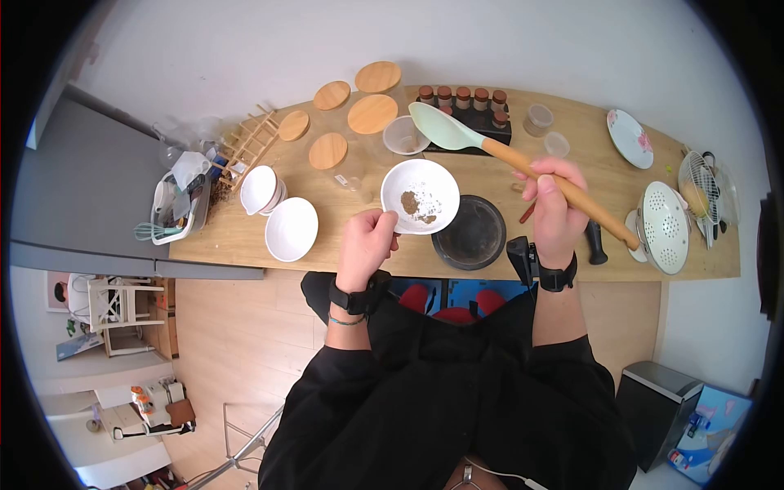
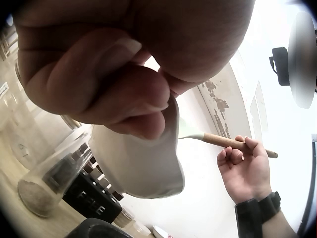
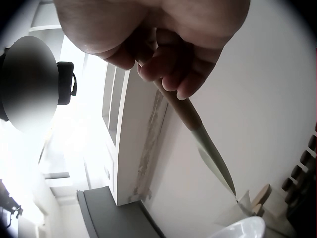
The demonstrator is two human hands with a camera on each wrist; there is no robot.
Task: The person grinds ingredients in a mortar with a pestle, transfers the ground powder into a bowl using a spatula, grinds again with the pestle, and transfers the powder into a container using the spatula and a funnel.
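Note:
My left hand (image 1: 369, 249) pinches the rim of a white bowl (image 1: 441, 184), held up over the table. Brown powder (image 1: 411, 202) lies in small clumps in the bowl. In the left wrist view the fingers cover part of the bowl's side (image 2: 143, 163). My right hand (image 1: 557, 214) grips the wooden handle of a spoon (image 1: 523, 167) with a mint-green silicone head (image 1: 441, 126). The spoon slants up and left, its head beyond the bowl's far rim in the head view. A dark round stone-like dish (image 1: 469, 233) stands on the table, partly behind the bowl.
White bowls (image 1: 291, 229) stand at left beside wooden-lidded jars (image 1: 328, 152). A black spice rack (image 1: 469, 139) and an open clear container (image 1: 406, 135) are at the back. A white colander (image 1: 663, 229), a black-handled tool (image 1: 597, 245) and a floral plate (image 1: 630, 139) lie right.

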